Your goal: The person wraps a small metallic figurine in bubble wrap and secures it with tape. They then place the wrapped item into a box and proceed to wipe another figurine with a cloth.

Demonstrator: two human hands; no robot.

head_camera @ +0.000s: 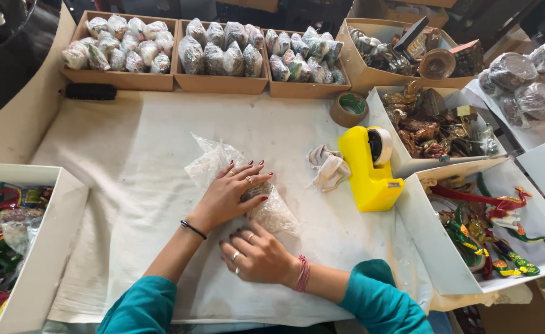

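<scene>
My left hand (232,193), with a black band at the wrist, lies fingers spread over a small object rolled in clear bubble wrap (272,213) and presses it onto the white cloth (136,185). A loose end of the wrap (210,159) sticks out beyond the fingertips. Just below it, my right hand (257,255), with rings and a pink thread bracelet, rests knuckles up on the cloth. Its index finger lies along the wrap's near edge, and nothing shows in its grasp.
A yellow tape dispenser (371,170) and a crumpled cloth (328,167) lie right of the hands. Three cardboard boxes of wrapped bundles (220,49) line the far edge, with a tape roll (349,108) nearby. White boxes of painted figurines stand right (501,229) and left (6,241).
</scene>
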